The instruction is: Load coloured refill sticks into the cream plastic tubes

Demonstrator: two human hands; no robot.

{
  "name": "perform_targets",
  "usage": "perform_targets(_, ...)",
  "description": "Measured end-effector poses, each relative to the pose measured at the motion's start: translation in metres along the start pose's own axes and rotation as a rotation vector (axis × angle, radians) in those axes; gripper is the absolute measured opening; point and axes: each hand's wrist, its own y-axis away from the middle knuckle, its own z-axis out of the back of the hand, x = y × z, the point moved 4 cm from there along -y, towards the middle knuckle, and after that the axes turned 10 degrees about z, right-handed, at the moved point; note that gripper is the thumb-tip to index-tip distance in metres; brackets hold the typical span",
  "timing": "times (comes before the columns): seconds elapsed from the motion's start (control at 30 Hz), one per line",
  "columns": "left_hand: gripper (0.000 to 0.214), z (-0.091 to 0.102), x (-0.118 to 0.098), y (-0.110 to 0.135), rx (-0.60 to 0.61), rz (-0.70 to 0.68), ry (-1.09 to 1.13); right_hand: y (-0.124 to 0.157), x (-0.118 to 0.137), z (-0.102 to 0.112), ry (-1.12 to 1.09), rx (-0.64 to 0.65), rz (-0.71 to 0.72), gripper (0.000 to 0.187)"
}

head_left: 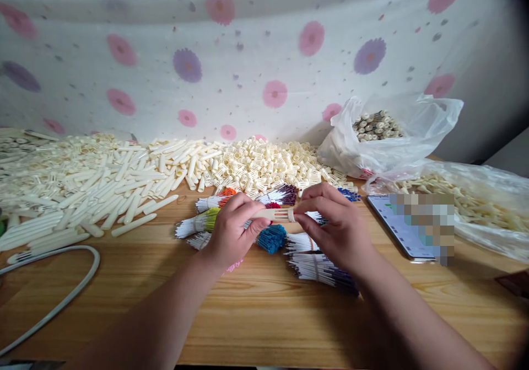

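Observation:
My left hand (235, 225) is closed around a cream pen barrel (264, 214), held level above the table. At its right end, slots show a few thin coloured strips. The fingertips of my right hand (330, 221) pinch a small cream end cap (291, 215) against that slotted end. Whether it is fully seated I cannot tell. Below and around the hands lie bundles of white pen refills with coloured ends: yellow-green (198, 223), teal (271, 239), purple (322, 271), orange (217, 199) and dark maroon (279, 194). My hands partly cover several of them.
Long cream barrels (132, 193) are heaped at the left, beside a pile of short slotted cream parts (264, 163). At the right are a plastic bag (351, 144) of slotted pieces, another clear bag (487, 193) and a phone (403, 226). A white cable (93, 273) curves at left.

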Motion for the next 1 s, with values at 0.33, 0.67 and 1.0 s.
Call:
perform_targets(0.33,0.020,0.008,-0.003,0.001,-0.143,-0.032,-0.275,0.013,-0.023,-0.023,-0.393,-0.135,-0.402,0.010)
perform_targets(0.67,0.022,0.008,-0.001,0.000,-0.150,-0.026,-0.302,0.019,-0.036,-0.034,-0.736,-0.226,-0.622,0.011)
perform_targets(1.0,0.027,0.008,0.020,-0.007,-0.148,0.066,-0.099,0.021,-0.038,-0.034,-0.773,-0.230,-0.640,0.013)
